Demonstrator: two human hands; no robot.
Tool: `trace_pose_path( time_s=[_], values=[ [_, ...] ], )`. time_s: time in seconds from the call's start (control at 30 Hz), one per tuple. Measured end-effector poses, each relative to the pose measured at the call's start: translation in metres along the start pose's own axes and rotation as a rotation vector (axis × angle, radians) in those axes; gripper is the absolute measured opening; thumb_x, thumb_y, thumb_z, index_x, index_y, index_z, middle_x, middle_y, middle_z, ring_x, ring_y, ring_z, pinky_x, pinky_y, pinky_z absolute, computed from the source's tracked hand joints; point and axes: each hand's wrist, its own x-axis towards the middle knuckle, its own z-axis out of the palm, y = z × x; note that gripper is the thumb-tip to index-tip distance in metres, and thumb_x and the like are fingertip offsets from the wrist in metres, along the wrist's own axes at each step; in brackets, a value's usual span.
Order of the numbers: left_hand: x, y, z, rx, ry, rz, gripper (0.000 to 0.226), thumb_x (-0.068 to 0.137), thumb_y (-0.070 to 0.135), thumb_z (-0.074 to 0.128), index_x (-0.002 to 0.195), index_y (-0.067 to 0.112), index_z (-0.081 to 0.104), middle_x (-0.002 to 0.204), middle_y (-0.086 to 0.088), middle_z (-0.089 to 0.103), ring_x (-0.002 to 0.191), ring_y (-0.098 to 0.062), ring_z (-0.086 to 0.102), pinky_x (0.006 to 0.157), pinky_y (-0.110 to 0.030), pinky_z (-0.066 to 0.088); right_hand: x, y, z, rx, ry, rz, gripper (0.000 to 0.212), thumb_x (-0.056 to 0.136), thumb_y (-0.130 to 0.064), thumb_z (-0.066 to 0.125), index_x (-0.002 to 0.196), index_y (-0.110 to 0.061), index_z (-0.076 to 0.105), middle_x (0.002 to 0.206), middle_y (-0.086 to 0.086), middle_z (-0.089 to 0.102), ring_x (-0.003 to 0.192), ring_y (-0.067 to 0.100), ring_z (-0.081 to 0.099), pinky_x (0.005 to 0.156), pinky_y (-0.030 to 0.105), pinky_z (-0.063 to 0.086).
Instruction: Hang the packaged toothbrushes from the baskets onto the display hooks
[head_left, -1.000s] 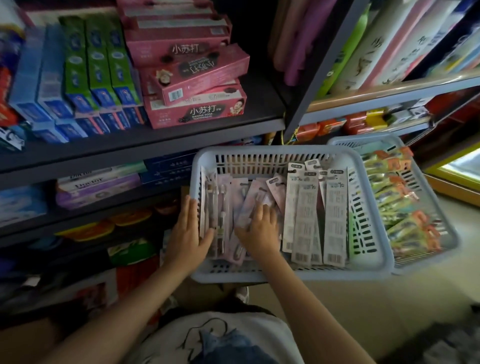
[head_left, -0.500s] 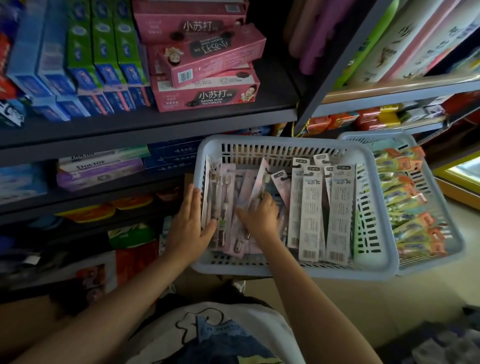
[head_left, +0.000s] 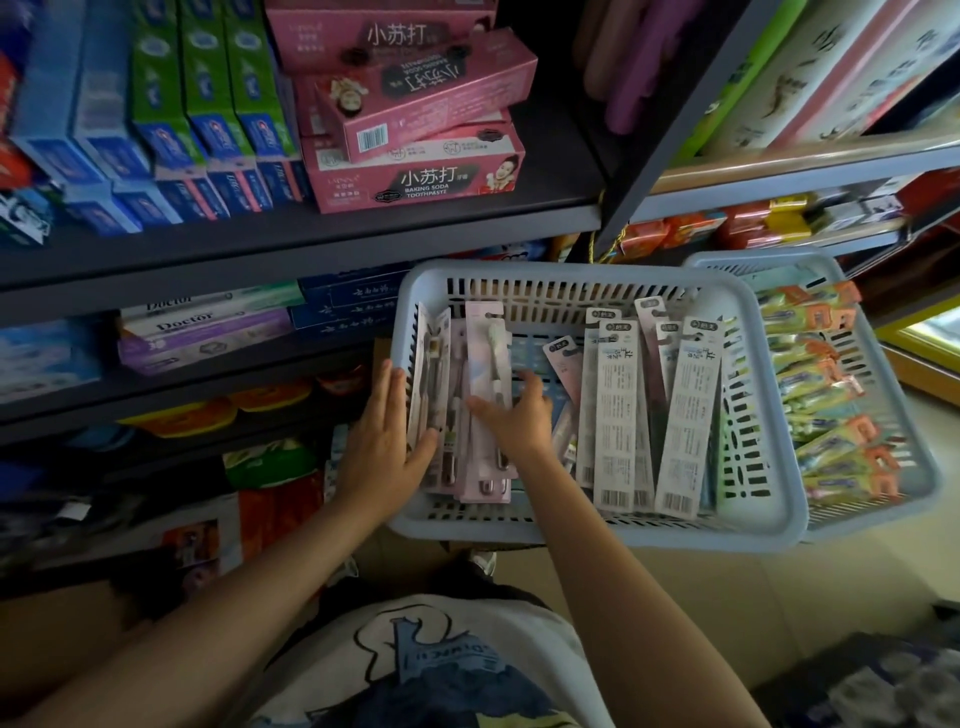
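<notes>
Near basket (head_left: 769, 519), frame centre, holds toothbrush packs (head_left: 613, 410). Left hand (head_left: 384, 441) lies flat on its left rim; right hand (head_left: 519, 415), fingers spread, apparently presses a pink pack (head_left: 485, 364). Far basket (head_left: 924, 467) is at right.

The pale blue basket (head_left: 597, 525) is moulded plastic, slotted, with a smooth, faintly shiny rim. The toothbrush packs (head_left: 485, 395) under the right grip (head_left: 514, 415) are glossy clear blister on pale pink card; the white packs (head_left: 615, 415) to that grip's right show matt printed card (barcodes at the near end). The second basket (head_left: 878, 499) beyond them holds shiny foil-like wrappers (head_left: 826, 395). Above the grips, the pink toothpaste boxes (head_left: 415, 171) are satin cardboard on a dark matt shelf (head_left: 291, 244).
</notes>
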Motion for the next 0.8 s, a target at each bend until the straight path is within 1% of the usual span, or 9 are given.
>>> trace_pose_path(
  time_s=[0.07, 0.13, 0.2, 0.27, 0.33, 0.43, 0.67, 0.73, 0.8],
  values=[
    [0.0, 0.0, 0.0, -0.002, 0.003, 0.0, 0.09, 0.091, 0.067, 0.017, 0.161, 0.016, -0.007, 0.167, 0.006, -0.023, 0.154, -0.017, -0.002, 0.121, -0.038, 0.016, 0.005, -0.003, -0.001, -0.003, -0.003, 0.075, 0.098, 0.083, -0.042, 0.082, 0.156, -0.011, 0.024, 0.155, 0.015, 0.039, 0.139, 0.033, 0.044, 0.107, 0.042, 0.044],
    [0.0, 0.0, 0.001, -0.001, 0.005, -0.008, 0.088, 0.092, 0.067, 0.017, 0.161, 0.018, -0.009, 0.166, 0.007, -0.025, 0.153, -0.015, -0.005, 0.122, -0.04, 0.015, 0.008, -0.005, 0.0, 0.005, -0.019, 0.136, 0.095, 0.082, -0.042, 0.083, 0.151, -0.005, 0.03, 0.149, 0.014, 0.047, 0.135, 0.032, 0.049, 0.105, 0.038, 0.045],
    [0.001, -0.001, 0.002, -0.001, 0.001, -0.02, 0.087, 0.093, 0.067, 0.016, 0.161, 0.019, -0.01, 0.165, 0.008, -0.027, 0.153, -0.013, -0.008, 0.122, -0.041, 0.014, 0.006, -0.01, 0.004, 0.023, -0.038, 0.174, 0.093, 0.075, -0.049, 0.085, 0.144, -0.004, 0.042, 0.139, 0.012, 0.056, 0.126, 0.03, 0.057, 0.103, 0.039, 0.05],
    [0.0, -0.001, 0.002, -0.005, 0.006, -0.019, 0.087, 0.093, 0.067, 0.016, 0.161, 0.019, -0.009, 0.165, 0.008, -0.026, 0.152, -0.01, -0.009, 0.122, -0.039, 0.013, 0.007, -0.011, 0.009, 0.037, -0.073, 0.175, 0.104, 0.061, -0.063, 0.087, 0.138, -0.005, 0.05, 0.133, 0.012, 0.062, 0.119, 0.029, 0.062, 0.101, 0.044, 0.054],
    [0.0, -0.001, 0.001, -0.006, 0.007, -0.013, 0.088, 0.093, 0.067, 0.016, 0.161, 0.018, -0.009, 0.166, 0.008, -0.026, 0.151, -0.01, -0.01, 0.121, -0.036, 0.012, 0.008, -0.011, 0.012, 0.046, -0.085, 0.171, 0.114, 0.052, -0.069, 0.086, 0.139, -0.004, 0.05, 0.135, 0.012, 0.062, 0.119, 0.03, 0.063, 0.1, 0.042, 0.054],
    [0.0, -0.001, 0.0, -0.009, 0.003, -0.01, 0.087, 0.093, 0.068, 0.015, 0.161, 0.019, -0.01, 0.165, 0.009, -0.027, 0.152, -0.01, -0.01, 0.121, -0.036, 0.011, 0.004, -0.02, 0.009, -0.019, -0.06, 0.175, 0.107, 0.071, -0.06, 0.084, 0.148, -0.001, 0.039, 0.143, 0.014, 0.051, 0.126, 0.03, 0.056, 0.098, 0.035, 0.05],
    [-0.001, 0.0, 0.0, -0.034, 0.0, -0.018, 0.086, 0.093, 0.068, 0.015, 0.16, 0.021, -0.012, 0.164, 0.011, -0.028, 0.153, -0.011, -0.009, 0.122, -0.041, 0.014, 0.004, -0.02, 0.009, 0.07, -0.106, 0.186, 0.109, 0.08, -0.046, 0.083, 0.152, 0.003, 0.018, 0.154, 0.018, 0.039, 0.139, 0.033, 0.044, 0.11, 0.037, 0.043],
    [-0.001, 0.0, 0.0, -0.033, 0.001, -0.011, 0.085, 0.094, 0.068, 0.014, 0.16, 0.021, -0.013, 0.164, 0.011, -0.029, 0.153, -0.011, -0.009, 0.122, -0.04, 0.013, 0.004, -0.021, 0.01, 0.055, -0.103, 0.187, 0.106, 0.081, -0.044, 0.083, 0.152, 0.002, 0.02, 0.153, 0.018, 0.041, 0.138, 0.033, 0.046, 0.109, 0.038, 0.043],
    [-0.001, 0.0, -0.001, -0.034, 0.002, -0.008, 0.086, 0.093, 0.069, 0.013, 0.16, 0.022, -0.013, 0.164, 0.011, -0.029, 0.153, -0.009, -0.011, 0.121, -0.037, 0.011, 0.005, -0.023, 0.01, 0.037, -0.139, 0.197, 0.104, 0.078, -0.048, 0.084, 0.151, 0.001, 0.029, 0.15, 0.017, 0.047, 0.133, 0.033, 0.051, 0.105, 0.039, 0.048]
  ],
)
